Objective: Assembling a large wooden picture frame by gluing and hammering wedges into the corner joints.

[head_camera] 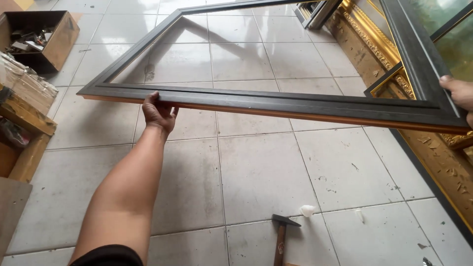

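Both hands are gripping a large dark picture frame (276,101) above the tiled floor (256,172): left hand (158,112) closing on the near rail, right hand (460,93) at the corner, the rail's long axis spanning between the grips.

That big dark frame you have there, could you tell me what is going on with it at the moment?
A person holds a large dark picture frame up off the tiled floor with both hands. The left hand grips the near rail from below, and the right hand holds the right corner. The frame is empty, so the tiles show through it. A hammer lies on the floor below, gold ornate frames lean at the right, and an open box sits at the far left.
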